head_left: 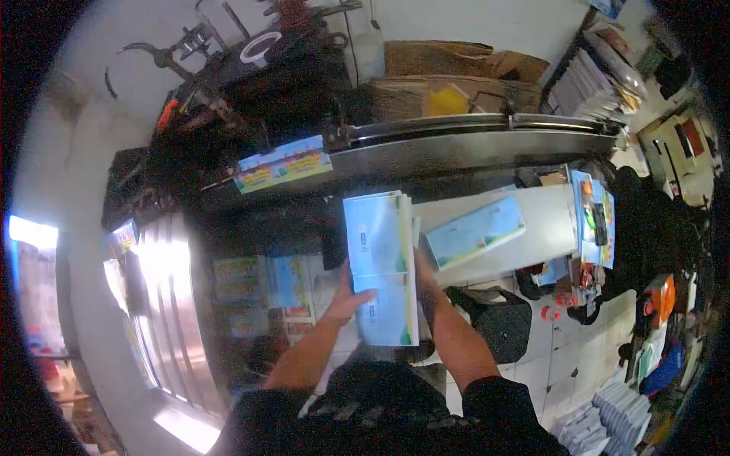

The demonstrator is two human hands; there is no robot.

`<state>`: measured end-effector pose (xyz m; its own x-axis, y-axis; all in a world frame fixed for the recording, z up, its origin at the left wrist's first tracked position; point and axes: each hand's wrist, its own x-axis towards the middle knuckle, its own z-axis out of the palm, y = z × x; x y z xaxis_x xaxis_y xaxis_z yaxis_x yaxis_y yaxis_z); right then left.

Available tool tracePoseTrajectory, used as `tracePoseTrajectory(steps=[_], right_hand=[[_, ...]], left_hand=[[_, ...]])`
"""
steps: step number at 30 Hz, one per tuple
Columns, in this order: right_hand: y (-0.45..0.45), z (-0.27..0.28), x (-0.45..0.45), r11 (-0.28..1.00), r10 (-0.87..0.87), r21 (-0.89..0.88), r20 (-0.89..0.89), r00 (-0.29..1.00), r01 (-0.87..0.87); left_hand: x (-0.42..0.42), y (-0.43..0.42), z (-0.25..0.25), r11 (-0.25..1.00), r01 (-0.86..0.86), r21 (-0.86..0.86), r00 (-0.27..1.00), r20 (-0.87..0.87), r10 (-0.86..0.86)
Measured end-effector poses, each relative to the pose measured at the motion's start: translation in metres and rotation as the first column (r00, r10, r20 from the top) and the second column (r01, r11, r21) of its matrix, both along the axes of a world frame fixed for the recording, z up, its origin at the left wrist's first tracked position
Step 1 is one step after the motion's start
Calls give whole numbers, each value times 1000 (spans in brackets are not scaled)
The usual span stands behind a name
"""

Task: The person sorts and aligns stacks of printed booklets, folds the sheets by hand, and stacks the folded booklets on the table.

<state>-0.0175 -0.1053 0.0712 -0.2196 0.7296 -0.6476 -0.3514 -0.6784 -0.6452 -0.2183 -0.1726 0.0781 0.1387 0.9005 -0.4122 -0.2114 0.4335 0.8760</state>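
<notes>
Between my two hands is a thick stack of light blue printed sheets (380, 235), held up in front of my body. My left hand (347, 302) grips its left edge, with the thumb lying over the top sheet. My right hand (426, 280) is closed against the right edge, its fingers partly hidden by the stack. A line crosses the middle of the top sheet, and the same small print shows on both halves. Close to my right hand, another light blue printed pile (477, 232) lies on a white table (547, 220).
Behind the table runs a long metal machine bar (449, 125), with a colourful printed sheet (285, 165) at its left. A dark stool (494, 323) stands on the tiled floor. More printed sheets (593, 216) lie at the table's right end. Paper stacks (608, 414) sit at lower right.
</notes>
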Motion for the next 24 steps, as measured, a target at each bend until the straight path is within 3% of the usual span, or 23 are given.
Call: tracePoseTrajectory(steps=[4, 5, 6, 8, 9, 12, 14, 16, 19, 21, 24], right_hand=[[40, -50, -13, 995, 91, 42, 33, 995, -92], [42, -71, -11, 934, 201, 241, 261, 944, -265], [45, -95, -9, 822, 201, 378, 508, 837, -427], [48, -99, -4, 784, 196, 393, 578, 792, -481], [49, -95, -2, 831, 215, 341, 531, 819, -439], [53, -76, -1, 946, 214, 149, 375, 902, -287], [54, -68, -1, 970, 192, 74, 349, 917, -231], [54, -61, -1, 982, 169, 20, 339, 926, -186], [56, -49, -2, 991, 135, -33, 322, 937, -132], [59, -41, -3, 992, 117, -75, 297, 948, -99], [72, -29, -3, 973, 132, -215, 239, 962, -80]], left_hand=[[-13, 36, -23, 999, -31, -34, 999, 28, 32], [-13, 47, -24, 998, -6, -60, 999, 33, 8], [-13, 54, -28, 998, -3, -69, 999, 41, 6], [-13, 50, -37, 987, 36, -155, 992, -118, -55], [-19, 43, -79, 993, 70, -93, 988, -134, -82], [-12, 52, -51, 996, 94, -10, 984, -151, -94], [-13, 62, -35, 997, 63, -41, 996, -67, -65], [-21, 64, -40, 945, 262, -196, 965, 41, -259], [-19, 73, -31, 928, 263, -266, 965, 67, -254], [-25, 79, -16, 921, 278, -271, 959, 28, -281], [-35, 80, -45, 927, 309, -211, 943, -59, -327]])
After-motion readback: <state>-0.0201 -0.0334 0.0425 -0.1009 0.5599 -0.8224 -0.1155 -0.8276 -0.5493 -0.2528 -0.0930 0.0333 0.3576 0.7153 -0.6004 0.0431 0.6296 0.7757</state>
